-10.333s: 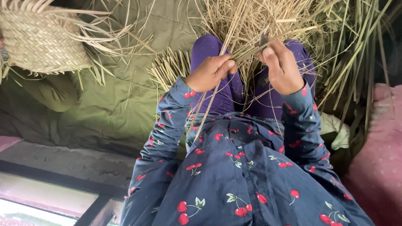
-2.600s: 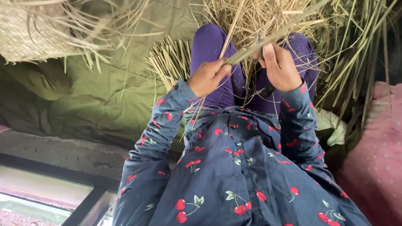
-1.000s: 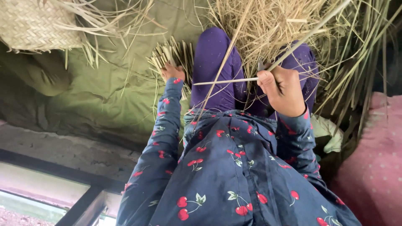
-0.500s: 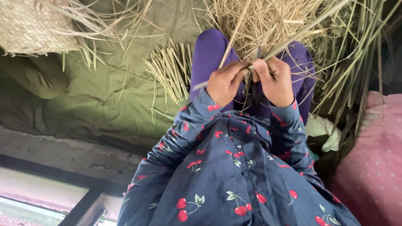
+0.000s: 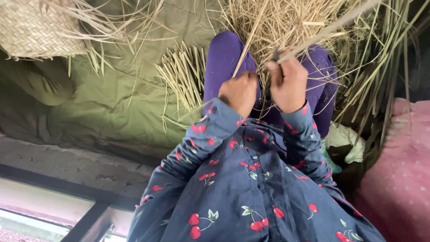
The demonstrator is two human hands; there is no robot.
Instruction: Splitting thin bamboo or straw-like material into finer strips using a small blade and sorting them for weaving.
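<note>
Left hand (image 5: 239,92) closed in a fist over the lap, knuckles up, gripping thin dry stalks; one pale stalk (image 5: 245,54) rising from this fist, long axis steep, leaning a little right, top end lost in the straw heap (image 5: 286,20). Right hand (image 5: 289,83) just beside the left, nearly touching, fingers pinched tight on a flat reed (image 5: 331,28). Reed long and straight, axis slanted: low end at the right fingers, far end pointing up and right toward the top right corner of the view, blurred there. Both hands resting above the purple legs (image 5: 224,62), with the straw heap spread over the knees. Bundle (image 5: 183,74) of cut stalks lying on the green cloth (image 5: 121,103) just left of the left leg, ends fanned toward the person. Woven basket (image 5: 36,27) at the top left corner of the cloth, loose strands hanging from its rim, well apart from the hands. More long green-yellow reeds (image 5: 385,58) leaning at the right edge of the cloth. Pink dotted fabric (image 5: 398,170) at the right edge of the view. Dark blue sleeves (image 5: 201,143) with red cherry print covering both arms down to the wrists.
</note>
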